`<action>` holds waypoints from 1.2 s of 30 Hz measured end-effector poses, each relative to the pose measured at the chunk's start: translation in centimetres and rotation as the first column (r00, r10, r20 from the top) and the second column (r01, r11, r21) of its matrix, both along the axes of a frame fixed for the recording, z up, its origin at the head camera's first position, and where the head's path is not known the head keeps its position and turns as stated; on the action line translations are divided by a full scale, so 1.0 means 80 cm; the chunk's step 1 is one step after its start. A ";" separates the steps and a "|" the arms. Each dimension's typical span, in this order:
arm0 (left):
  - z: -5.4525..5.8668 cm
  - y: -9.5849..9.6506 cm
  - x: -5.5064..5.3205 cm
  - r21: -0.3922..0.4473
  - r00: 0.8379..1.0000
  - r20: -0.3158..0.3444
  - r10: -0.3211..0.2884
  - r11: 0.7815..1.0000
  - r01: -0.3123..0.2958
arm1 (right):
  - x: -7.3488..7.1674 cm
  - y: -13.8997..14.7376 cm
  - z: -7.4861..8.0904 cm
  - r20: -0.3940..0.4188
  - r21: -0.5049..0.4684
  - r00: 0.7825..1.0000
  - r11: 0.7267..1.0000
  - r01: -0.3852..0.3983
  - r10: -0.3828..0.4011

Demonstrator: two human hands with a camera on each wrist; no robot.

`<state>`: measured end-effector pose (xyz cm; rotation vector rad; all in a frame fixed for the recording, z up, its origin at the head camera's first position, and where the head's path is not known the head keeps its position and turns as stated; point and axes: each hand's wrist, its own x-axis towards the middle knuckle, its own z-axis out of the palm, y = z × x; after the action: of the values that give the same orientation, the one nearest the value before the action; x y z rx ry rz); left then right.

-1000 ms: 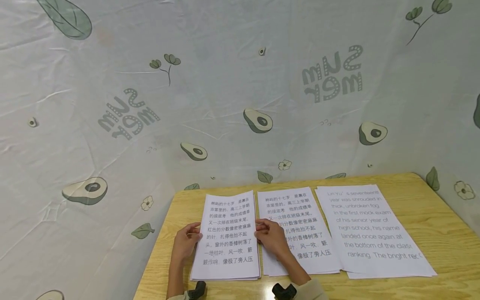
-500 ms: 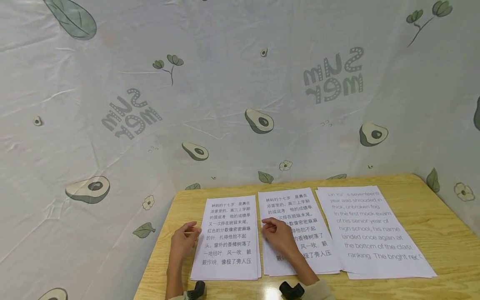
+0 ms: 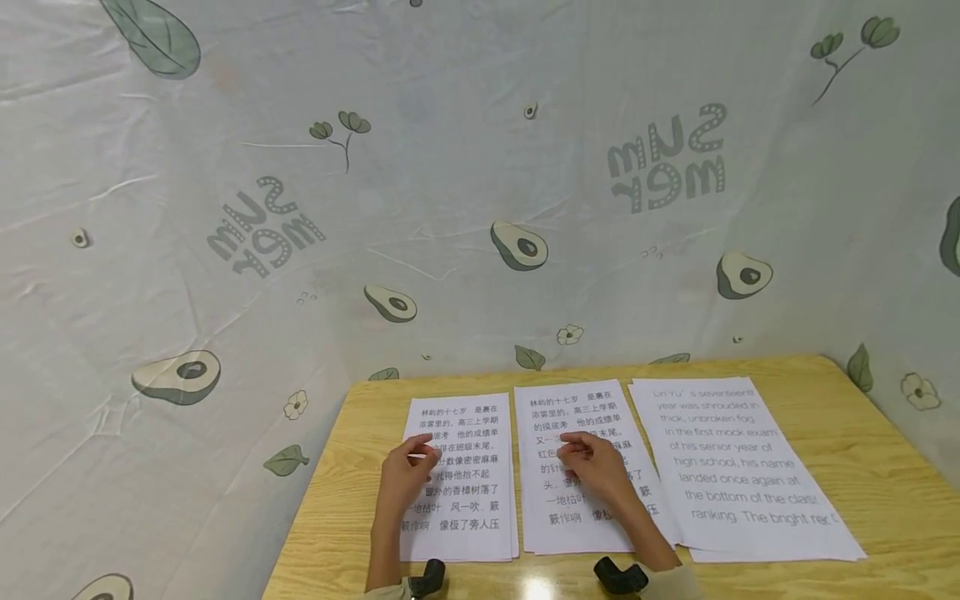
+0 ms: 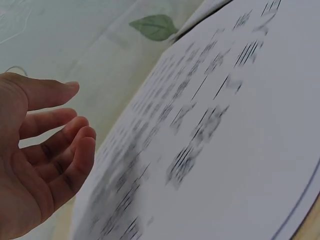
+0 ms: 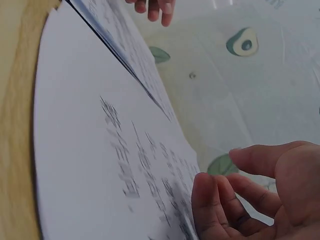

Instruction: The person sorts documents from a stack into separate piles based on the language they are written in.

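Note:
My left hand hovers over the left paper stack, its fingers loosely bent and holding nothing. In the left wrist view, a gap shows between the thumb and the fingers. Over the middle paper stack is my right hand, likewise holding nothing, with its thumb apart from the curved fingers in the right wrist view. Both stacks lie flat, side by side, printed with large Chinese characters. Each hand covers part of the text beneath it.
To the right, a third paper stack with English print lies slightly fanned, close against the middle one. All three rest on a yellow wood-grain table. Behind it hangs a pale cloth printed with avocados and leaves.
Both hands have let go of the left stack's side edges and moved right, the left over that stack, the right over the middle one. The left stack's raised far edge has settled flat.

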<state>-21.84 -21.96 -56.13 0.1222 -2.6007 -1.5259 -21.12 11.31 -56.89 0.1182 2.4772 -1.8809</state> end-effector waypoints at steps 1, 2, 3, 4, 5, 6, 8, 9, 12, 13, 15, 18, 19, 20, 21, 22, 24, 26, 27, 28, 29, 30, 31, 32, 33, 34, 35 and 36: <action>-0.002 0.007 -0.002 0.005 1.000 -0.003 -0.012 1.000 0.012 | 0.000 0.007 0.001 0.002 0.003 1.000 1.000 0.000 0.000; -0.003 0.013 -0.003 0.008 1.000 -0.005 -0.023 1.000 0.023 | 0.000 0.013 0.002 0.004 0.011 1.000 1.000 0.001 -0.001; -0.005 0.020 -0.005 0.010 1.000 -0.002 -0.029 1.000 0.029 | 0.001 0.019 0.003 0.005 0.013 1.000 1.000 0.002 -0.002; -0.008 0.027 -0.007 0.013 0.999 -0.001 -0.035 0.999 0.035 | 0.001 0.026 0.004 0.004 0.023 1.000 1.000 0.001 -0.001; -0.009 0.033 -0.008 0.018 0.999 0.006 -0.036 0.999 0.036 | 0.002 0.032 0.004 0.004 0.033 1.000 0.999 -0.001 0.001; -0.011 0.040 -0.009 0.028 0.999 0.011 -0.037 0.999 0.037 | 0.002 0.037 0.005 0.007 0.040 1.000 0.999 -0.004 0.004; -0.012 0.054 -0.012 0.049 0.999 0.024 -0.045 0.998 0.044 | 0.004 0.049 0.005 0.010 0.060 1.000 0.998 -0.007 0.006; -0.013 0.061 -0.013 0.063 0.998 0.028 -0.052 0.997 0.050 | 0.004 0.054 0.005 0.010 0.062 1.000 0.998 -0.009 0.008; -0.012 0.082 -0.016 0.110 0.996 0.031 -0.079 0.991 0.076 | 0.006 0.070 0.005 0.013 0.082 1.000 0.997 -0.012 0.011; -0.012 0.089 -0.017 0.118 0.996 0.031 -0.089 0.989 0.084 | 0.007 0.075 0.005 0.012 0.086 1.000 0.996 -0.010 0.009; -0.012 0.101 -0.018 0.133 0.994 0.032 -0.103 0.986 0.098 | 0.007 0.084 0.006 0.016 0.091 1.000 0.996 -0.008 0.006; -0.012 0.117 -0.020 0.147 0.992 0.035 -0.118 0.983 0.112 | 0.008 0.098 0.008 0.022 0.108 1.000 0.994 0.001 -0.004; -0.013 0.122 -0.020 0.149 0.992 0.037 -0.122 0.982 0.115 | 0.009 0.102 0.009 0.024 0.108 1.000 0.994 0.006 -0.009; -0.013 0.126 -0.021 0.151 0.991 0.032 -0.129 0.981 0.123 | 0.010 0.107 0.009 0.028 0.110 1.000 0.994 0.010 -0.013; -0.014 0.130 -0.021 0.156 0.990 0.027 -0.136 0.979 0.130 | 0.010 0.111 0.010 0.030 0.114 0.999 0.993 0.014 -0.017; -0.015 0.134 -0.022 0.161 0.989 0.028 -0.142 0.978 0.136 | 0.011 0.116 0.010 0.033 0.119 0.999 0.993 0.018 -0.022; -0.016 0.140 -0.022 0.166 0.988 0.031 -0.152 0.975 0.144 | 0.013 0.124 0.010 0.037 0.122 0.999 0.992 0.023 -0.028; -0.016 0.146 -0.022 0.172 0.986 0.033 -0.162 0.973 0.154 | 0.014 0.131 0.011 0.042 0.134 0.998 0.991 0.030 -0.035; -0.016 0.148 -0.021 0.177 0.985 0.040 -0.166 0.972 0.156 | 0.015 0.134 0.012 0.042 0.141 0.998 0.989 0.034 -0.040; -0.016 0.150 -0.021 0.175 0.985 0.044 -0.169 0.972 0.159 | 0.015 0.137 0.013 0.041 0.145 0.998 0.989 0.036 -0.042; -0.016 0.152 -0.021 0.173 0.984 0.042 -0.172 0.971 0.163 | 0.015 0.140 0.014 0.034 0.150 0.999 0.988 0.036 -0.041; -0.016 0.154 -0.021 0.172 0.984 0.040 -0.176 0.971 0.166 | 0.015 0.142 0.015 0.033 0.155 0.998 0.987 0.040 -0.046; -0.016 0.155 -0.021 0.172 0.983 0.038 -0.179 0.970 0.170 | 0.015 0.143 0.016 0.032 0.161 0.998 0.986 0.043 -0.049; -0.016 0.156 -0.021 0.170 0.983 0.037 -0.181 0.970 0.173 | 0.014 0.145 0.016 0.030 0.166 0.998 0.985 0.045 -0.050; -0.016 0.156 -0.021 0.171 0.982 0.039 -0.182 0.970 0.173 | 0.014 0.146 0.017 0.028 0.172 0.998 0.984 0.044 -0.049; -0.016 0.156 -0.020 0.170 0.982 0.039 -0.182 0.970 0.173 | 0.014 0.146 0.018 0.027 0.177 0.998 0.983 0.042 -0.048; -0.016 0.156 -0.020 0.171 0.982 0.039 -0.182 0.970 0.173 | 0.013 0.147 0.018 0.026 0.183 0.999 0.982 0.041 -0.047; -0.015 0.156 -0.020 0.171 0.982 0.035 -0.185 0.969 0.176 | 0.013 0.147 0.017 0.030 0.188 0.998 0.981 0.042 -0.049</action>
<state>-23.43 -9.50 -57.36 -0.0637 -2.5807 -1.8250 -20.04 23.06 -55.50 0.2114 2.6448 -1.6415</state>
